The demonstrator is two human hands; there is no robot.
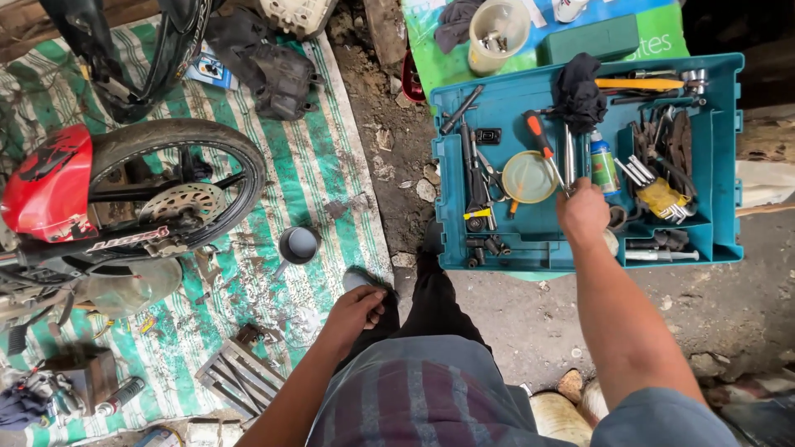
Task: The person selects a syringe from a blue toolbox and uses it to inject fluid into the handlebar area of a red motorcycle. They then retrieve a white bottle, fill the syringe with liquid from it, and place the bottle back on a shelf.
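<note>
Here, largest first:
Room: a dirt and concrete floor (pixel 729 306) is carrying everything; a striped green mat (pixel 331 165) is lying to the left, under a motorbike wheel (pixel 178 182).
Surface: the blue tool tray (pixel 725 157) is sitting on the ground, crowded with tools.
Right hand: the right hand (pixel 582 213) is closing round thin metal tools (pixel 570 161) in the tray's middle.
Tools: steel, so likely stiff, fairly light and possibly oily; the bare shafts are looking like the best place to hold.
Left hand: the left hand (pixel 354 313) is resting curled on the knee, beside a dark rag (pixel 364 277); whether it is holding anything, I cannot tell.
Cup: a small grey cup (pixel 298 245) is standing on the mat.
</note>
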